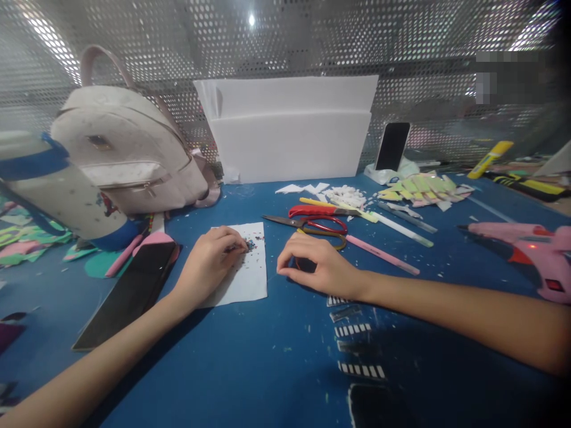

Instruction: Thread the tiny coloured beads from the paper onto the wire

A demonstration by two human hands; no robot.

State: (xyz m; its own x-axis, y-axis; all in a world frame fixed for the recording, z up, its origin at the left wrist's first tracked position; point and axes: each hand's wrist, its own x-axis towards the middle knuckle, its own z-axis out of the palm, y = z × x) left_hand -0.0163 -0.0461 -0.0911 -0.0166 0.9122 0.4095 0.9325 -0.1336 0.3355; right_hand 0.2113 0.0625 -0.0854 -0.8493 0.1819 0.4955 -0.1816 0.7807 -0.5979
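My left hand (217,254) rests on a white sheet of paper (250,284), its fingers pinched together at a small heap of tiny coloured bits (251,244). Whatever lies between those fingertips is too small to name. To the right of the paper, my right hand (319,261) is curled on its side, thumb and forefinger closing into a loop. Something dark shows through that loop, and I cannot make out what the fingers hold. Just behind this hand lie scissors (328,224) with red and brownish handles, a red-handled cutter (312,210) and a pink pen (383,255).
A pink glue gun (530,241) lies at right. White scraps (345,195), yellow-green pieces (422,189) and a propped phone (392,147) stand behind. Black-and-white striped strips (361,370) lie in front. At left are a dark phone (129,294), a bottle (66,196) and a backpack (129,142).
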